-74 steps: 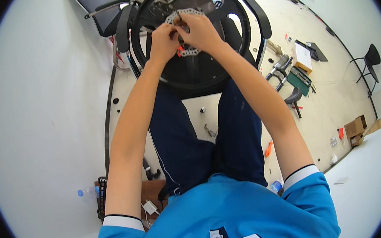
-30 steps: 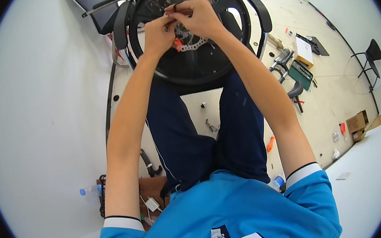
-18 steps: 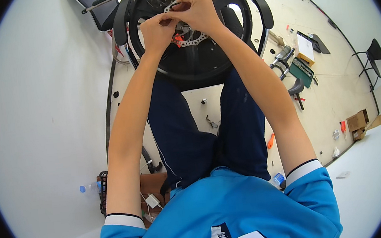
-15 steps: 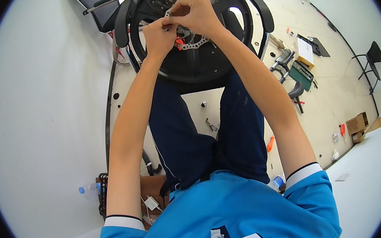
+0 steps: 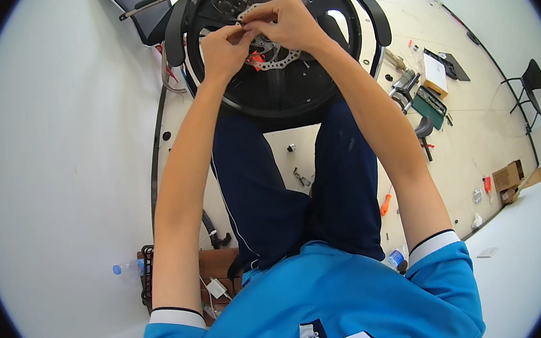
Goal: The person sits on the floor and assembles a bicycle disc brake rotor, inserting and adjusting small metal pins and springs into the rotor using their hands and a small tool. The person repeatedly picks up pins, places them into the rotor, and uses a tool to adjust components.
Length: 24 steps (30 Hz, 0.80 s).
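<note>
We have both hands up at the hub of a black wheel [image 5: 276, 97] that rests against our knees, its tyre [image 5: 370, 22] curving round either side. Our left hand [image 5: 223, 46] is closed, thumb and fingertips pinched together on something too small for us to make out, just above the silver brake disc [image 5: 276, 57]. Our right hand [image 5: 282, 24] is curled over the top of that disc, its fingers meeting the left hand's; whether it grips the disc itself we cannot tell. Behind the wheel stands a black chair [image 5: 148, 11]. On the floor [image 5: 468, 124] to our right lie a green case [image 5: 430, 105] and a cardboard box [image 5: 508, 177]; a plastic bottle [image 5: 127, 268] lies to our left.
</note>
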Each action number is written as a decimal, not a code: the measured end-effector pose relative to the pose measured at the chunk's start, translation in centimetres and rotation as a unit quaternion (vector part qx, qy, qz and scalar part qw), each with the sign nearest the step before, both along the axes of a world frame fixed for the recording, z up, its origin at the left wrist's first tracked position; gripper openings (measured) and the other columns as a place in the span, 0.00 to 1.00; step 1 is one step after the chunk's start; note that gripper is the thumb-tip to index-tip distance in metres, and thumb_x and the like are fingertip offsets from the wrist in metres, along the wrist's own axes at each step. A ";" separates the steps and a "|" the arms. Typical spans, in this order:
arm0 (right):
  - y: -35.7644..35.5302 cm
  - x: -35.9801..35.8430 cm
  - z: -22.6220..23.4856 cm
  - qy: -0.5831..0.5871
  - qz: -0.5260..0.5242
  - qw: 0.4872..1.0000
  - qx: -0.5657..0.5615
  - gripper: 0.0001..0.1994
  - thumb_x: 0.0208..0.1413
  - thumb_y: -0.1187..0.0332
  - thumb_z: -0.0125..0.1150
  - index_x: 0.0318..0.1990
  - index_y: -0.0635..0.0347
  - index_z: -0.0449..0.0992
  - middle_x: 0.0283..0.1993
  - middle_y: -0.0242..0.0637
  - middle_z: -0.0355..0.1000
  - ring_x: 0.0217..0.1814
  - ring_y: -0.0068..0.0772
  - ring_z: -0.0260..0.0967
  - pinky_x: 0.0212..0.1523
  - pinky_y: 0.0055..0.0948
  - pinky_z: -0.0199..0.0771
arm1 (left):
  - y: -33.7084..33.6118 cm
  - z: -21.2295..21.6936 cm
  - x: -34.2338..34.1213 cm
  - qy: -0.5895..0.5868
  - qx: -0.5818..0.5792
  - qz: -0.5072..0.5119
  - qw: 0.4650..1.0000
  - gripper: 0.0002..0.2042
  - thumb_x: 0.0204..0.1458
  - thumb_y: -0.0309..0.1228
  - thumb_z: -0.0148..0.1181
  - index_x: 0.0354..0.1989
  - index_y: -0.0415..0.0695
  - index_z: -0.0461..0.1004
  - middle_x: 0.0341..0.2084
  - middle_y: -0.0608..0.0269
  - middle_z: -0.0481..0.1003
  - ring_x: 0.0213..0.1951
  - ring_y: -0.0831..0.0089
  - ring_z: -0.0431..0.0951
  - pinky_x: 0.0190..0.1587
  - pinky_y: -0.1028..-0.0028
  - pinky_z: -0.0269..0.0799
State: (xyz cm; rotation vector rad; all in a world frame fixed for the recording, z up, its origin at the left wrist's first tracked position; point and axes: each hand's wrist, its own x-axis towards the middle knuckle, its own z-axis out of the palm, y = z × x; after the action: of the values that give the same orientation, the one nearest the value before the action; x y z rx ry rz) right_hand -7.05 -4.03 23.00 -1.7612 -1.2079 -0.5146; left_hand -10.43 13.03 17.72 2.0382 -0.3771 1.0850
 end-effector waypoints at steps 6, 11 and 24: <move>0.9 -0.7 0.4 -0.054 -0.044 0.997 -0.029 0.10 0.50 0.71 0.68 0.41 0.63 0.82 0.34 0.41 0.81 0.39 0.35 0.81 0.45 0.29 0.79 | -0.6 -0.8 0.4 -0.044 -0.019 0.068 0.997 0.07 0.49 0.29 0.68 0.31 0.38 0.83 0.21 0.53 0.81 0.25 0.70 0.84 0.31 0.75 0.74; 0.9 0.6 -0.6 -0.049 -0.032 0.998 0.036 0.09 0.47 0.68 0.70 0.37 0.60 0.85 0.30 0.42 0.80 0.33 0.38 0.80 0.38 0.29 0.78 | -0.7 0.5 0.0 -0.026 0.035 0.025 0.999 0.06 0.49 0.28 0.66 0.32 0.39 0.82 0.24 0.48 0.80 0.28 0.55 0.83 0.32 0.68 0.75; 1.0 0.5 0.0 -0.025 -0.035 0.999 0.020 0.11 0.48 0.66 0.73 0.36 0.63 0.85 0.32 0.36 0.82 0.34 0.25 0.80 0.39 0.23 0.79 | -1.3 0.2 -0.1 -0.047 -0.009 0.037 0.998 0.05 0.49 0.27 0.65 0.31 0.39 0.82 0.22 0.49 0.80 0.27 0.58 0.83 0.30 0.71 0.74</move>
State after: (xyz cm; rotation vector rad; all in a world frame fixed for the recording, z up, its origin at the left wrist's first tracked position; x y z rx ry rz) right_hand -6.52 -3.06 23.02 -1.7718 -1.1656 -0.6234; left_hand -10.56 11.69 17.92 2.0041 -0.3391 1.2285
